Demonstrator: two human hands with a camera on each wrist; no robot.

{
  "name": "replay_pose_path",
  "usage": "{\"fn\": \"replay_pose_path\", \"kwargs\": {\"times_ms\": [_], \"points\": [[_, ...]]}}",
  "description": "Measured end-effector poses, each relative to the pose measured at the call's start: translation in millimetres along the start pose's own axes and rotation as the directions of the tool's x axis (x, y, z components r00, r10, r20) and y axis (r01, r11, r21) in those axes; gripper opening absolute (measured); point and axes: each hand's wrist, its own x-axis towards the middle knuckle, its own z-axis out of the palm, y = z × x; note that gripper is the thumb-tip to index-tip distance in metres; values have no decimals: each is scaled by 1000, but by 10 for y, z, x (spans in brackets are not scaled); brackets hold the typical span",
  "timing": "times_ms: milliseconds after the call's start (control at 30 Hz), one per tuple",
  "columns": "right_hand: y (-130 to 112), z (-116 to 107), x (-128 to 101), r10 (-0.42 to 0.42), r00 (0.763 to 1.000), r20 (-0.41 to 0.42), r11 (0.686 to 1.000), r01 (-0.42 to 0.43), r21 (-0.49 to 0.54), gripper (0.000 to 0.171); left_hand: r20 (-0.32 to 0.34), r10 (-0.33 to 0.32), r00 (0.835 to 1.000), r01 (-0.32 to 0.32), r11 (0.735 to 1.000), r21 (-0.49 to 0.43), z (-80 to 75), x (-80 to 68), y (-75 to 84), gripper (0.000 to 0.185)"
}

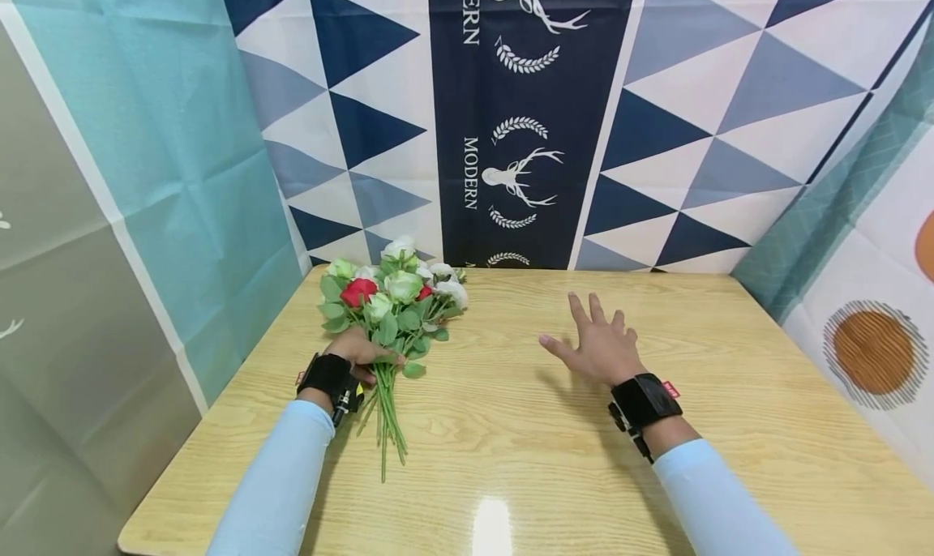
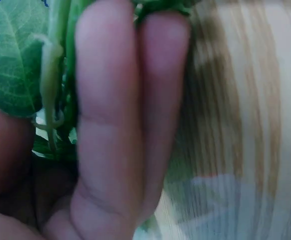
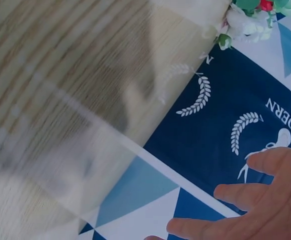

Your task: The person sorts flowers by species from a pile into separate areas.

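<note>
A bouquet of artificial roses [image 1: 403, 287] in white, pale green and red lies at the left of the table, its blooms toward the back and its bare green stems [image 1: 390, 426] toward the front. My left hand [image 1: 355, 350] grips the stems just below the leaves. In the left wrist view, curled fingers [image 2: 110, 110] wrap beside a green leaf [image 2: 10, 60] and stems. Over the right half of the table my right hand [image 1: 601, 347] is held with fingers spread and holds nothing. The right wrist view shows that hand [image 3: 270, 195] at the lower right, apart from the flowers.
The wooden table [image 1: 496, 426] has a glossy top with a bright reflection near its front. A patterned cloth [image 1: 525, 134] with triangles and deer heads hangs behind it. More cloth hangs at the left [image 1: 175, 175] and right [image 1: 868, 297] sides.
</note>
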Motion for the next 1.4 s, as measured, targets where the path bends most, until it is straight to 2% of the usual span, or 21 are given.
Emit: {"fn": "replay_pose_path", "kwargs": {"times_ms": [233,433,500,567,667,733,767,800,900,967,1033,1100,1200,1300,1400], "points": [[102,-54,8,-4,1000,-18,1000,4,9,103,-16,7,1000,-7,1000,-12,-55,-41,-8,112],[125,-56,18,-12,1000,-11,1000,12,27,104,0,26,1000,-26,999,20,-219,-171,-18,95],[134,-50,25,-9,1000,-9,1000,9,30,104,-4,34,999,-33,999,19,-297,-228,-14,97],[145,-51,39,-5,1000,-10,1000,6,31,104,-30,52,998,-52,998,22,-368,-287,3,98],[161,-64,71,-4,1000,-18,1000,4,22,103,-99,87,991,-79,993,86,-439,-347,50,81],[166,-78,100,-5,1000,-24,1000,6,15,102,-191,139,972,-106,979,173,-440,-370,99,64],[168,-85,113,-7,1000,-29,1000,8,16,102,-243,173,954,-116,966,231,-431,-374,129,60],[165,-94,126,-10,999,-38,1000,10,19,101,-295,212,932,-125,950,286,-415,-374,163,59],[143,-119,165,-27,997,-67,998,30,51,96,-425,324,845,-156,910,384,-344,-358,275,56],[127,-142,193,-46,996,-83,994,54,94,90,-456,380,805,-173,885,431,-282,-304,357,57],[101,-164,222,-69,993,-91,986,82,144,85,-452,424,785,-200,863,463,-218,-233,422,48],[66,-186,249,-100,990,-96,975,116,187,80,-428,463,776,-228,839,493,-157,-152,470,35],[7,-227,297,-140,985,-105,961,160,225,75,-398,494,773,-246,811,530,-82,-28,529,18],[-35,-271,337,-167,978,-121,950,193,247,72,-373,500,782,-246,796,552,-28,82,599,19],[-44,-314,342,-176,974,-143,932,212,294,68,-344,479,807,-238,798,553,21,177,661,27]]}}
